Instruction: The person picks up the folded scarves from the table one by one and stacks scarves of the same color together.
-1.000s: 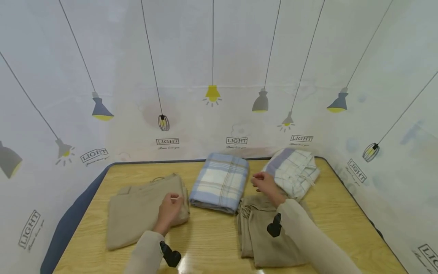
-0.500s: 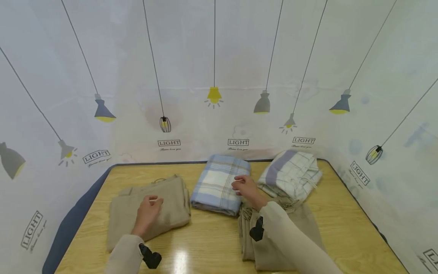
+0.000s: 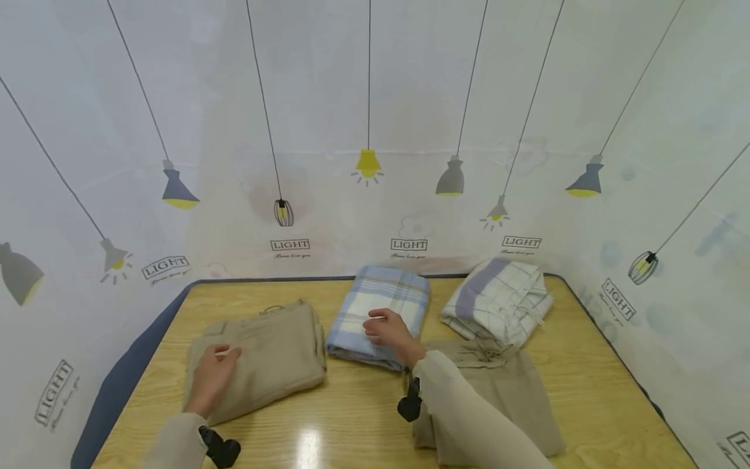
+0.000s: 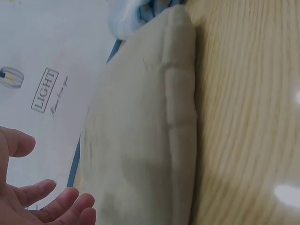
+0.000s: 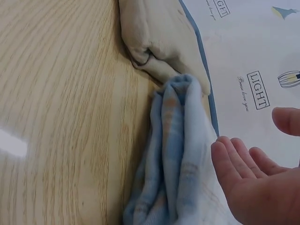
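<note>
My left hand [image 3: 215, 374] is held over the left part of a folded tan scarf [image 3: 275, 358], fingers loosely bent and nothing in them. That scarf's thick folded edge [image 4: 180, 122] shows in the left wrist view, apart from the fingertips. Over a folded blue-and-white plaid scarf [image 3: 383, 293] hovers my right hand [image 3: 389, 333], also holding nothing. In the right wrist view, the plaid scarf's stacked layers [image 5: 173, 140] face the camera, and the fingers [image 5: 229, 159] are relaxed beside them. My right forearm hides part of a second tan scarf [image 3: 515, 391] with a fringed edge.
A white checked scarf [image 3: 504, 299] with a purple stripe lies folded at the back right, close to the fringed tan one. The wooden table [image 3: 346, 410] ends at a wall covering [image 3: 328, 130] printed with lamps along the back and sides.
Both hands have moved left, the left one across the tan scarf, the right one from beside the white checked scarf to over the plaid one. The scarves lie as before.
</note>
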{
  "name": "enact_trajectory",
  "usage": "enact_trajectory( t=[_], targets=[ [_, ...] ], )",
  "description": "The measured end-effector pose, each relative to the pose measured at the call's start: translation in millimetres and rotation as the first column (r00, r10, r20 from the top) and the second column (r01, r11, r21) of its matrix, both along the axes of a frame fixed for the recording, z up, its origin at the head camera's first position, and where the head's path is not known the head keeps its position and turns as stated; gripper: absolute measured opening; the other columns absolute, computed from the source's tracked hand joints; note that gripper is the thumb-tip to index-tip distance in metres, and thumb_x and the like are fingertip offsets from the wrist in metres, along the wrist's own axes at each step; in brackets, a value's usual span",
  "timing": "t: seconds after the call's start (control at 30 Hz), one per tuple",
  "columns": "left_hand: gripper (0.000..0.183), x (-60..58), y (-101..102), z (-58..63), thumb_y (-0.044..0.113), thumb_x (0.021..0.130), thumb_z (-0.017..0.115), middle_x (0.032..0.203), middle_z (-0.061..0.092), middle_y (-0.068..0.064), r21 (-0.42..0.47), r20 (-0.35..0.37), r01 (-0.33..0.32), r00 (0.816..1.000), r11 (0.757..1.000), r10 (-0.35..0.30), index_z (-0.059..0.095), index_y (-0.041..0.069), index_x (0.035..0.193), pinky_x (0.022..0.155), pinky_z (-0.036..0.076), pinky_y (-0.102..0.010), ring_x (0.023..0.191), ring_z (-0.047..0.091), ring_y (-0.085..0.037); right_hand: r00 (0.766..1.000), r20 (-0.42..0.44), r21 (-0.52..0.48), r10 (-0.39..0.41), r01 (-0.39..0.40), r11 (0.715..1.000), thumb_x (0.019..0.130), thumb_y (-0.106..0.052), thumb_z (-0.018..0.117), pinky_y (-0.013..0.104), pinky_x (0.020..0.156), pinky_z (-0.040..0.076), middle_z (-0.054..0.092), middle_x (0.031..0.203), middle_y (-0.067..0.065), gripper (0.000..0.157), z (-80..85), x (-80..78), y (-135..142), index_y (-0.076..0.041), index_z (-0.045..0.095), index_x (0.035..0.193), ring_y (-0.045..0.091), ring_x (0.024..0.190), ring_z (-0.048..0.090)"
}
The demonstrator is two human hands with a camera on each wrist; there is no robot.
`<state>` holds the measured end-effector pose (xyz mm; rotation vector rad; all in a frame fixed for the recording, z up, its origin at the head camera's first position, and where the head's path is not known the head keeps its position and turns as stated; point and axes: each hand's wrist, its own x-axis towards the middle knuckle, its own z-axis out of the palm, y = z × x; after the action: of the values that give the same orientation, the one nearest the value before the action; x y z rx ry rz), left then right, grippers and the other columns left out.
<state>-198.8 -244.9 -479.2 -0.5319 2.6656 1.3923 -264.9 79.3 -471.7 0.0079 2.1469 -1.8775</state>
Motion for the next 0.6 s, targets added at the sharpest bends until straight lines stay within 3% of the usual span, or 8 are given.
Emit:
enact_trajectory(
  t=[0.17,0.6],
  targets=[
    [0.069,5.3,-21,-4.7,0.043,0.099,0.036,0.136,0.038,-0.036,-0.019,0.023,-0.009,1.0,1.0,0.01,0.025,-0.011,0.141,0.095,0.04,-0.056,0.121,0.044,-0.047,0.998,0.038,-0.054,0.057,-0.055,0.997,0.096,-0.015,0.053,0.046,0.091,0.05,0.056,0.126,0.028,0.048,-3.5,0.3,-16,0.007,0.041,0.137,0.041,0.114,0.057],
    [0.067,4.2,-56,-18.1,0.038,0.097,0.039,0.131,0.038,-0.039,-0.053,0.037,-0.184,0.982,0.981,0.186,0.029,-0.015,0.137,0.096,0.038,-0.057,0.119,0.042,-0.051,0.98,-0.008,-0.176,0.198,-0.196,0.965,0.098,-0.019,0.051,0.047,0.099,0.045,0.048,0.135,0.027,0.052,-21.9,-3.6,-50,0.006,0.035,0.141,0.039,0.124,0.049]
  ],
)
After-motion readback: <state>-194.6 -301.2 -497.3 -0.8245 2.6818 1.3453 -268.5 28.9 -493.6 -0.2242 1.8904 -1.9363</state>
